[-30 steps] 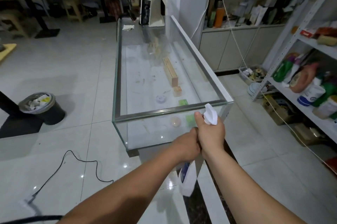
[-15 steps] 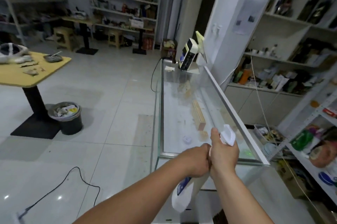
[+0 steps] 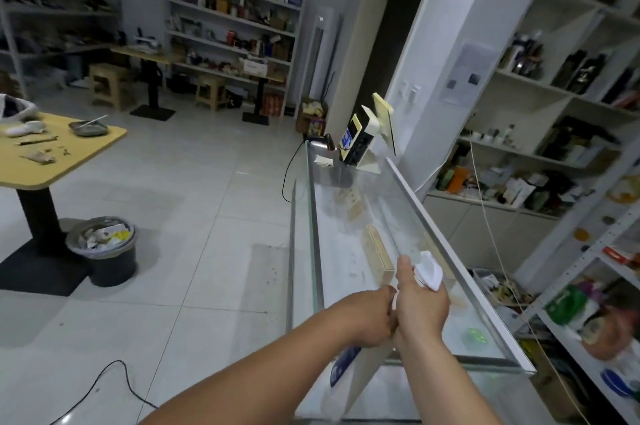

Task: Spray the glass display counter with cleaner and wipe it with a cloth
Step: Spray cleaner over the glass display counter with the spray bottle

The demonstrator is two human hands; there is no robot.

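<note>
1. Head view, the step: I judge this to be the spraying stage. My right hand is closed around the neck of the spray bottle, its white nozzle aimed along the glass top of the counter. My left hand is curled shut just beside the right one, touching it; whether it grips the bottle itself I cannot tell. The bottle body hangs below both hands, over the counter's near end.
2. Head view, next move: probably squeezing the trigger and sweeping the spray farther along the glass. No cloth is visible, so I would need to find one before wiping.
3. Head view, surroundings: a payment terminal and a slip of paper stand on the far end, in the way of a full wipe. Wooden boxes lie inside, under the glass. A bin sits on the floor to the left.
</note>
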